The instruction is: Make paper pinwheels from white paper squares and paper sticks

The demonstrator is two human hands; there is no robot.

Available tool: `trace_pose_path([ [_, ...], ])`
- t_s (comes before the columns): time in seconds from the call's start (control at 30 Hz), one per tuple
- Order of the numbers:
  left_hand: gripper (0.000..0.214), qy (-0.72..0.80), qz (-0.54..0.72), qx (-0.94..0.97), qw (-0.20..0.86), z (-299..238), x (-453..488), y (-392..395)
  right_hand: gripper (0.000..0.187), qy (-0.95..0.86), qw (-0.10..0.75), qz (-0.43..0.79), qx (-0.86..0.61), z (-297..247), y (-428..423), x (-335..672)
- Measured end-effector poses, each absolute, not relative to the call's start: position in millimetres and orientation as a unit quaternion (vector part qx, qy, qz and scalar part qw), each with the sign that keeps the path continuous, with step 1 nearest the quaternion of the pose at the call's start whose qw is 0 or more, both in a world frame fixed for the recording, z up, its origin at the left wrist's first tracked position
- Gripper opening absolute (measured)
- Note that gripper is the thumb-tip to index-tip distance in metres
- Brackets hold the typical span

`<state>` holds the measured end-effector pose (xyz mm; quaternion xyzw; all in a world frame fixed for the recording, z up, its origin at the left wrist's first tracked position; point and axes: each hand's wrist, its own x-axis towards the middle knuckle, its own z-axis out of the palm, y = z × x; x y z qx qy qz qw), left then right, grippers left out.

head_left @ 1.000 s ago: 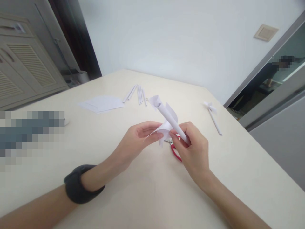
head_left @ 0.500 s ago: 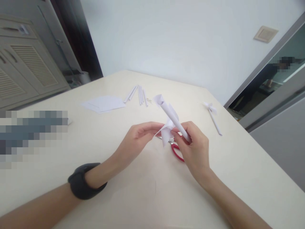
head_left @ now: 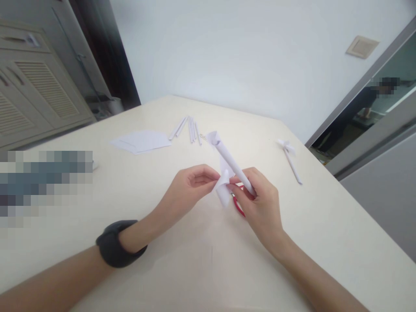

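A white paper pinwheel (head_left: pixel 223 187) with curled blades is held up between my hands over the table. Thumb and fingers of my left hand (head_left: pixel 190 185) pinch the edge of one blade. My right hand (head_left: pixel 261 197) grips a rolled paper stick (head_left: pixel 236 168), which slants up to the left in front of the pinwheel, while its fingertips press near the pinwheel's middle. Behind the right fingers lies a pair of red-handled scissors (head_left: pixel 238 207), partly hidden. How the stick meets the pinwheel cannot be made out.
Sheets of white paper (head_left: pixel 143 142) lie at the back left of the table (head_left: pixel 169 281). Beside them are several thin paper rolls (head_left: pixel 191 130) and small wire-like bits (head_left: pixel 203 137). Another paper pinwheel on a stick (head_left: pixel 292 165) rests at the right. A person (head_left: pixel 360 106) is beyond the doorway.
The pinwheel has shifted slightly down and left, and the blade by my left fingers is now curled inward. My right hand has moved a little left, covering more of the scissors.
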<state>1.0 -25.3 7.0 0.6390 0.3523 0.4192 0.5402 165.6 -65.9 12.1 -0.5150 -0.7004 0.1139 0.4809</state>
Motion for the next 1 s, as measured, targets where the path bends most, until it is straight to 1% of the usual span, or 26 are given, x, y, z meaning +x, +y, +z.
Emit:
trace_pose_path([
  [0.2, 0.009, 0.336, 0.421, 0.652, 0.533, 6, 2, -26, 0.014, -0.708, 0.467, 0.136, -0.513, 11, -64, 164],
  [0.47, 0.015, 0.328, 0.440, 0.633, 0.546, 7, 4, -27, 0.010, -0.697, 0.470, 0.151, -0.521, 10, -64, 162],
  [0.6, 0.012, 0.325, 0.436, 0.623, 0.563, 7, 3, -27, 0.008, -0.672, 0.460, 0.199, -0.545, 15, -66, 161],
  [0.7, 0.007, 0.315, 0.432, 0.611, 0.584, 6, 2, -25, 0.006, -0.628, 0.484, 0.237, -0.561, 19, -66, 164],
  [0.83, 0.009, 0.330, 0.429, 0.601, 0.588, 5, 0, -21, 0.030, -0.574, 0.538, 0.305, -0.537, 20, -59, 178],
  [0.9, 0.014, 0.346, 0.421, 0.592, 0.594, 4, -1, -19, 0.033, -0.554, 0.534, 0.351, -0.533, 17, -54, 185],
  [1.0, 0.019, 0.342, 0.410, 0.591, 0.605, 3, -4, -17, 0.035, -0.529, 0.507, 0.430, -0.528, 11, -47, 191],
])
